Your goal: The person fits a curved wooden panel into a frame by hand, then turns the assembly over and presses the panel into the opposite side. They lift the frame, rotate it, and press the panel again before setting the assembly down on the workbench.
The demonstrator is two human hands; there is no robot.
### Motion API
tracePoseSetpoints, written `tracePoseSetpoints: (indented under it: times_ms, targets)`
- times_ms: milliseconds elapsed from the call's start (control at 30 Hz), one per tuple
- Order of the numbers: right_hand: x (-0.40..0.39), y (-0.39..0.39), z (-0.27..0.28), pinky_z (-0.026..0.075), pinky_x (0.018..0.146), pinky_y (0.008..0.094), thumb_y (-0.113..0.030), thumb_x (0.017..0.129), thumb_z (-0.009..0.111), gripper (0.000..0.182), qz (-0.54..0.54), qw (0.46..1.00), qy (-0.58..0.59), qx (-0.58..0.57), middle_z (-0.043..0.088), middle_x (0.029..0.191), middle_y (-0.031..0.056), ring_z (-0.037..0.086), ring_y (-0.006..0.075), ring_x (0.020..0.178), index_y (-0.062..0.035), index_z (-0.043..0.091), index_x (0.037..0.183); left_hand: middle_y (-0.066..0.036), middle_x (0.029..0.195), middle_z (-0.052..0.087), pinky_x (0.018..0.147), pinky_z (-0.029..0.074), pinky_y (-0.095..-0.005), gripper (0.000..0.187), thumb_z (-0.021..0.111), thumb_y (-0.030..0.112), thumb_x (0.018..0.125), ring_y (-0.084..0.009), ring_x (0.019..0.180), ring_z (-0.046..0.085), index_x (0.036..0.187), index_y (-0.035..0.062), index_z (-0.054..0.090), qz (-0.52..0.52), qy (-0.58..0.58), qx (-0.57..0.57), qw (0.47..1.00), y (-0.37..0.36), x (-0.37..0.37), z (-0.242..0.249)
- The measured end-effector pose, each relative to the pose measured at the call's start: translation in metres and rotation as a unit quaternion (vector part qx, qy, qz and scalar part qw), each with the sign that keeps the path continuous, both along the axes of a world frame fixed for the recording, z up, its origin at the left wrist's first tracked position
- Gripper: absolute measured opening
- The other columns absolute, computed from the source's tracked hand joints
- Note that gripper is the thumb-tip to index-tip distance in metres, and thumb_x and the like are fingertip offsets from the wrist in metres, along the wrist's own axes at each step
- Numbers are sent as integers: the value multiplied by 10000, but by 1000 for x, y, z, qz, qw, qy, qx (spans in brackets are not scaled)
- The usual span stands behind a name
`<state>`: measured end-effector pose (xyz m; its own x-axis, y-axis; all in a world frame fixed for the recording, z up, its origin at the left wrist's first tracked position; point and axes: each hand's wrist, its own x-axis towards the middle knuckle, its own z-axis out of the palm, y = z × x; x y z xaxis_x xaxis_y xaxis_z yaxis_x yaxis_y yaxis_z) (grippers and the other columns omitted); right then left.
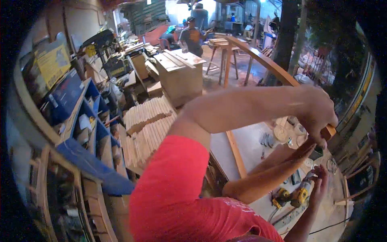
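Observation:
My left arm, in a red sleeve, stretches across the view. My left hand (318, 111) is closed round the near end of a long, reddish-brown wooden bar (266, 60). Lower down, my right hand (319, 183) has its fingers apart and holds nothing, right by a yellow drill (299, 196). A second yellow power tool (281, 197) lies beside that drill. Another bare forearm (274, 173) reaches up under my left one towards the bar; its hand is hidden. A narrow wooden strip (236, 153) crosses the pale worktop (252, 141).
Stacked wooden slats (147, 121) and a tall wooden box (181, 80) stand on the left. Blue shelving (90, 157) holds loose items. Round pieces (281, 133) and a cable (330, 228) lie on the right. Beyond, a person (191, 38) stands near a sawhorse (219, 52).

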<state>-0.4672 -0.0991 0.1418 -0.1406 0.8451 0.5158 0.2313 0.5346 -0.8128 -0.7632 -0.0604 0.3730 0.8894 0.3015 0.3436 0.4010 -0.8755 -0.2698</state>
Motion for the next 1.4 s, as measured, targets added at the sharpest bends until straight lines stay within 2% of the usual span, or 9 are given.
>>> tracePoseSetpoints:
  times_ms: [167,267,433,633,733,767,867,933,1400]
  targets:
    - [-105,-14,-15,369,998,401,-356,786,682,817,33,999,5,16,362,1408,128,397,279,1268,-38,260,1410,-124,843,669,720,512,-449,557,615,629,667,-330,835,641,949,152,670,-52,-4,-36,998,30,-32,-16]
    - [-150,-10,-42,306,1035,361,-547,668,736,1065,-174,980,-80,-49,341,1398,128,357,254,1282,-21,205,1426,-101,896,673,743,520,-432,545,615,620,678,-311,888,640,970,164,673,-96,15,-49,994,49,-46,-23]
    - [-185,-9,-22,314,1027,376,-533,729,689,999,-182,980,-62,-55,366,1363,144,371,243,1258,-15,195,1425,-123,894,670,746,508,-450,684,572,717,660,-339,871,635,943,100,659,-157,-36,-53,986,75,-69,-29]
    - [-97,-30,-2,351,1007,400,-590,833,509,838,-278,952,-119,-55,338,1420,163,388,269,1269,-69,238,1429,-184,918,649,744,477,-462,658,385,662,828,-377,888,614,998,80,643,-153,25,-193,969,134,-93,-18]
    - [-21,-37,11,353,1015,415,-378,896,549,662,-363,910,-199,11,338,1438,132,406,278,1258,-74,272,1415,-142,1128,610,830,491,-407,348,477,251,899,-319,973,606,1216,122,537,-146,41,-220,964,216,-94,-32]
    - [-2,-42,17,359,1010,409,-308,886,589,650,-395,903,-166,-25,405,1385,151,427,286,1238,-78,281,1410,-149,1092,622,836,463,-385,393,408,338,936,-328,989,597,1256,134,510,-197,37,-76,977,217,-111,-27]
    - [44,-46,48,381,989,388,-366,895,570,617,-512,822,-242,-54,470,1306,205,475,297,1198,-83,325,1386,-163,1013,633,867,437,-373,442,375,408,954,-291,942,596,1182,80,562,41,-20,-330,943,238,-118,-19]
    - [57,-49,79,357,1013,381,-469,858,581,729,-559,786,-246,-96,437,1334,215,450,313,1218,-35,318,1382,-180,1004,632,871,424,-374,577,332,514,946,-294,940,594,1032,22,621,-43,-26,-282,958,264,-123,-22]
    - [173,-56,112,356,1021,425,-643,787,539,896,-596,636,-436,-223,421,1354,205,421,320,1246,1,321,1371,-132,860,620,732,432,-354,373,492,343,894,-225,805,571,883,2,645,-4,-134,-218,967,230,-116,-27]
